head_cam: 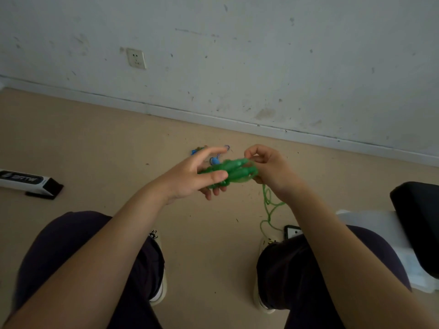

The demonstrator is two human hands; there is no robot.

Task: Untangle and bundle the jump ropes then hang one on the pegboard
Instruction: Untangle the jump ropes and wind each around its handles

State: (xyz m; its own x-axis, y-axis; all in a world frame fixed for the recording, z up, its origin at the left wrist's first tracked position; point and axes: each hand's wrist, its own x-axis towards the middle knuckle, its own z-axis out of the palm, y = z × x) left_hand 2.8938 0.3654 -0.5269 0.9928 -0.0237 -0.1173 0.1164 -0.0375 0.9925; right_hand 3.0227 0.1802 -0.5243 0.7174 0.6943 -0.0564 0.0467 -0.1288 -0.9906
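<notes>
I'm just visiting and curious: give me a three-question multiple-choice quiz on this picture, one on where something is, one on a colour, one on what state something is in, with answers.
1. Where does the loose end of the rope trail?
A. onto the floor beside the right foot
B. over the left knee
C. up the wall

2. What colour is the jump rope being held?
A. red
B. green
C. yellow

3. What is the left hand doing?
A. resting on a knee
B. pointing at the wall
C. holding the rope's handles

Answers:
1 A: the cord hangs from the right hand down to the floor.
2 B: the green jump rope is green in handles and cord.
3 C: the left hand holds the handles, thumb pressed on top.
</notes>
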